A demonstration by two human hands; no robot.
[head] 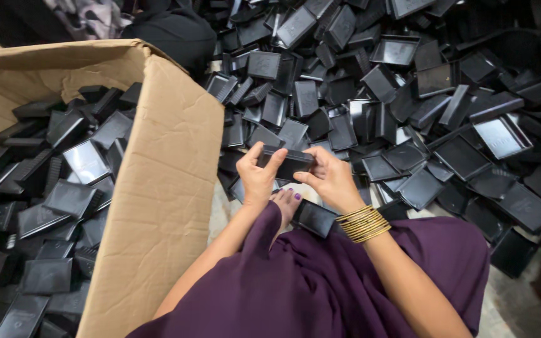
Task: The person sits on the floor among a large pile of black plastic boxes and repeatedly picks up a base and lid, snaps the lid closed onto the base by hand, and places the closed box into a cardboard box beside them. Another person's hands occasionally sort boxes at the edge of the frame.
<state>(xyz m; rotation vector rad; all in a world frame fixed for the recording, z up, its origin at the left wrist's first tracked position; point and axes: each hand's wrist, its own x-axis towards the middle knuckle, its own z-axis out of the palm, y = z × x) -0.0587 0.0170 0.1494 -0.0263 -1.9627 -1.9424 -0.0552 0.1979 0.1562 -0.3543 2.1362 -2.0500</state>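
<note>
Left hand: your left hand grips one end of a small black box, with the thumb on top.
Right hand: your right hand pinches the other end of the same box. Gold bangles sit on that wrist.
Where the box is: you hold it up in the air, just over your bare foot, between the cardboard carton and the big pile of black trays.
What could go wrong: the box looks smooth, so I think it could slip and drop on your toes if your fingers let go a bit. If it is two parts, they could go together crooked when one end is pushed harder.
Things around: one more black tray leans on your purple cloth, touching your foot. The carton on your left is nearly full of black pieces.
In the way: the tall carton wall stands close beside your left arm. Loose trays crowd the floor in front and to the right.
</note>
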